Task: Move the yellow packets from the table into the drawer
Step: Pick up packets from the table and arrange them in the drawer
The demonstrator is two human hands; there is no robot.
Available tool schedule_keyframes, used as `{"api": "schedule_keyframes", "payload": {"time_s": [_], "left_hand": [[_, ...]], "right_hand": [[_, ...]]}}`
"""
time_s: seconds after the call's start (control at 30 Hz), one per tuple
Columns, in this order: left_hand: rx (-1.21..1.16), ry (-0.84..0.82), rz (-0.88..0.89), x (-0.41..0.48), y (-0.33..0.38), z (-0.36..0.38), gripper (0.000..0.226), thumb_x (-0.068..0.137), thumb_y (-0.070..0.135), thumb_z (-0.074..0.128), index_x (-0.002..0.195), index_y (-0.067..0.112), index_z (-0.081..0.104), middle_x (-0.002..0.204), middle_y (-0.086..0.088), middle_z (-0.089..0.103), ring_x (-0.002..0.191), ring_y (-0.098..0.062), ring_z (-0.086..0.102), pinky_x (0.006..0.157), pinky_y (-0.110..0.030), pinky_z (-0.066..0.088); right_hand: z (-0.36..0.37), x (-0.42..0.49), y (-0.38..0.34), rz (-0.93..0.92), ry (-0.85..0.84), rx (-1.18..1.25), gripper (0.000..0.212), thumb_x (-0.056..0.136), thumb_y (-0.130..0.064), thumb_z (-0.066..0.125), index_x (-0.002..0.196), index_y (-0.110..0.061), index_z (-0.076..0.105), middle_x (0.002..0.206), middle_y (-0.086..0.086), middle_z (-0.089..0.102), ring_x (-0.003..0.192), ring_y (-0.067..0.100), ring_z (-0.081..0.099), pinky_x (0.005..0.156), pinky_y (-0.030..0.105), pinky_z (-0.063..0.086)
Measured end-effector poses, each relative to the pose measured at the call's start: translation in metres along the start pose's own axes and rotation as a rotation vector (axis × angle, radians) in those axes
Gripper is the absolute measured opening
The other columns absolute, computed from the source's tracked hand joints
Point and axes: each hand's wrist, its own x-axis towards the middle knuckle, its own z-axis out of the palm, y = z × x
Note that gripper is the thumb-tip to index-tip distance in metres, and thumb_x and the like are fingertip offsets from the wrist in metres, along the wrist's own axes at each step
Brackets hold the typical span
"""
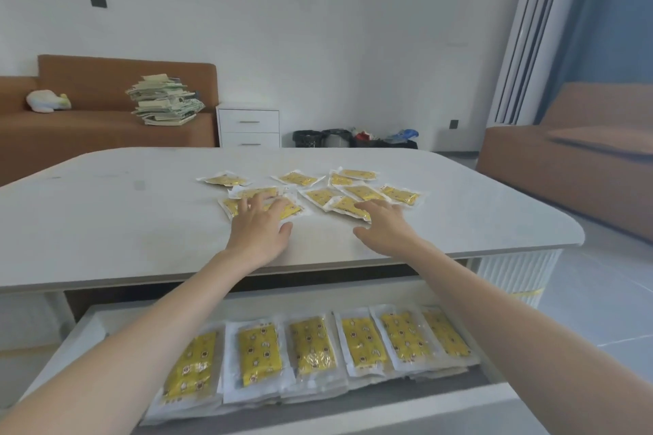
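Wide bare stretch of the pale grey tabletop at frame left; scattered yellow plastic packets crowd centre, and the white open drawer below is lined full.

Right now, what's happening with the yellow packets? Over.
Left hand flat on packets on the table, right hand open, touching one. Drawer open, one row in. Nothing blocking.

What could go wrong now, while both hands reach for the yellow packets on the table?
The packets on the table overlap, so the left hand or right hand may drag several and let some slide off. The drawer already holds a full row, so new packets may pile unevenly.
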Motion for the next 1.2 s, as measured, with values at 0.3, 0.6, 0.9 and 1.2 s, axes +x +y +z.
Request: {"api": "schedule_keyframes", "payload": {"time_s": [0.3, 0.6, 0.9, 1.2], "left_hand": [[0.044, -0.183, -0.128, 0.048, -0.032, 0.034, 0.059, 0.093, 0.06, 0.028, 0.148, 0.043, 0.016, 0.16, 0.001, 0.001, 0.147, -0.027, -0.008, 0.115, -0.054, 0.0], [0.006, -0.118, -0.102, 0.043, -0.037, 0.032, 0.052, 0.093, 0.059, 0.027, 0.142, 0.045, 0.032, 0.151, 0.009, 0.032, 0.14, -0.017, 0.024, 0.115, -0.045, 0.017], [-0.124, -0.012, -0.134, 0.007, -0.046, 0.012, 0.025, 0.092, 0.051, 0.039, 0.104, 0.041, 0.059, 0.112, 0.012, 0.049, 0.122, -0.017, 0.039, 0.1, -0.041, 0.026], [-0.082, -0.027, -0.16, 0.006, -0.049, 0.009, 0.063, 0.081, 0.068, 0.049, 0.132, 0.032, 0.048, 0.143, 0.008, 0.044, 0.135, -0.019, 0.033, 0.108, -0.042, 0.023]], "right_hand": [[0.039, 0.058, 0.004, 0.1, 0.009, -0.175, 0.051, 0.092, -0.054, 0.033, 0.143, -0.044, 0.028, 0.152, 0.005, 0.028, 0.137, 0.037, 0.022, 0.114, 0.049, 0.017], [0.043, 0.05, -0.013, 0.037, 0.096, -0.163, 0.045, 0.088, -0.065, 0.034, 0.128, -0.052, 0.049, 0.131, -0.005, 0.046, 0.122, 0.028, 0.033, 0.101, 0.042, 0.03], [0.02, 0.027, -0.036, 0.006, -0.131, 0.115, 0.028, 0.085, -0.04, 0.055, 0.108, -0.051, 0.064, 0.122, -0.001, 0.056, 0.123, 0.026, 0.029, 0.094, 0.036, 0.031], [0.011, 0.02, -0.038, 0.302, -0.166, 0.026, 0.089, 0.071, -0.059, 0.07, 0.139, -0.014, 0.036, 0.144, 0.017, 0.028, 0.137, 0.035, 0.019, 0.108, 0.041, 0.027]]}}
